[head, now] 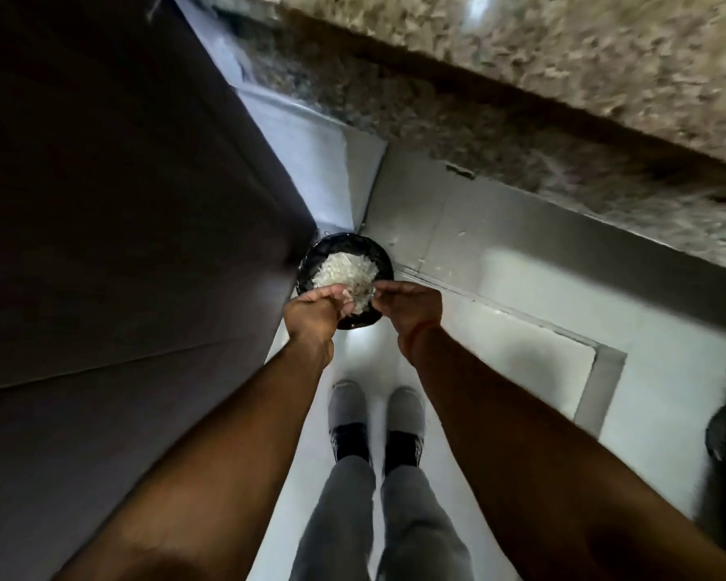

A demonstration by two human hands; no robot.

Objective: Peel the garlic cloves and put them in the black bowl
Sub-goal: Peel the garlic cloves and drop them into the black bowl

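A person stands on a pale floor [520,371], a dark cabinet face [122,203] at nine o'clock, both arms stretched toward the black bowl [311,262], heaped with white material — cloves or peel, too blurred to tell. The left hand [313,310] has its grip curled round the bowl's near rim at seven o'clock; the right hand [411,306], at four o'clock of the bowl, pinches something small at the pile's edge — what it is cannot be told. The speckled stone desk [520,77] lies at one o'clock; held off any support, the bowl could tip and spill onto the floor if that one-sided hold slackens.
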